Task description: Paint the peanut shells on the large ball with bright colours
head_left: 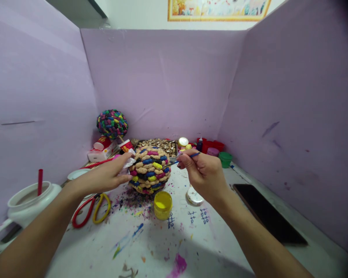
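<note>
A ball covered in peanut shells [150, 170], some painted blue, yellow, pink and black, sits in the middle of the paint-splattered table [162, 247]. My left hand [110, 175] rests against the ball's left side, fingers closed on a crumpled white tissue [128, 162]. My right hand [201, 172] pinches a thin blue paintbrush [185, 158] whose tip touches the ball's right side. An open pot of yellow paint [162, 205] stands just in front of the ball, with a white lid [194, 196] beside it.
A fully painted ball on a stick [112, 123] stands at the back left. A tray of unpainted shells [159, 145], paint pots [225, 158] and a red box [211, 145] line the back. Scissors [91, 208] and a white jug [23, 204] lie left; a black phone [266, 214] right. Purple partition walls enclose the desk.
</note>
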Motion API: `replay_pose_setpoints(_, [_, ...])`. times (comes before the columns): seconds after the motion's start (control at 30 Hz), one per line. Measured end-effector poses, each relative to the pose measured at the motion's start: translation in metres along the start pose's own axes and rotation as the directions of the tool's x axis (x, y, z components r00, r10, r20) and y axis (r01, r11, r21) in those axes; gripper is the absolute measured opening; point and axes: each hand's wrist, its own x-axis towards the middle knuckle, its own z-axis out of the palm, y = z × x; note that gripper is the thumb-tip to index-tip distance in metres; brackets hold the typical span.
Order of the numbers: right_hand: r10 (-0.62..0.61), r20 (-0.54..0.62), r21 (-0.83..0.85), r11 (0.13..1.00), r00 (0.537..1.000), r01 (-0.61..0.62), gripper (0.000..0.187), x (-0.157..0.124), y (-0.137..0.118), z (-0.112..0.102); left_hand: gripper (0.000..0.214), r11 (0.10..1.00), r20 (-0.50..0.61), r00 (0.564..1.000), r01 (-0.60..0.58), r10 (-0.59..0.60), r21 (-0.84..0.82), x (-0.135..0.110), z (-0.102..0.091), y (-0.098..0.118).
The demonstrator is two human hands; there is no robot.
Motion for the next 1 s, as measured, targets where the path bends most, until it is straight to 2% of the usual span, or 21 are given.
replay_pose_setpoints(0.6, [0.011,-0.008,-0.003,1.000,1.000,-0.011,0.024,-0.0002,-0.0018,0.0016,0.074,1.000,0.017,1.000,0.016,-0.016,0.006,0.0025,0.0025,-0.0034])
replay_pose_setpoints(0.83, [-0.021,-0.019,0.029,0.999,1.000,0.021,0.021,-0.0016,-0.0017,0.0046,0.073,1.000,-0.015,1.000,0.005,-0.005,-0.004,0.0022,0.0035,-0.0041])
replay_pose_setpoints(1.0, [-0.046,-0.025,0.049,0.998,0.999,0.047,0.021,-0.0028,-0.0031,0.0073,0.074,1.000,0.000,1.000,0.010,-0.010,0.009,0.0024,0.0017,-0.0019])
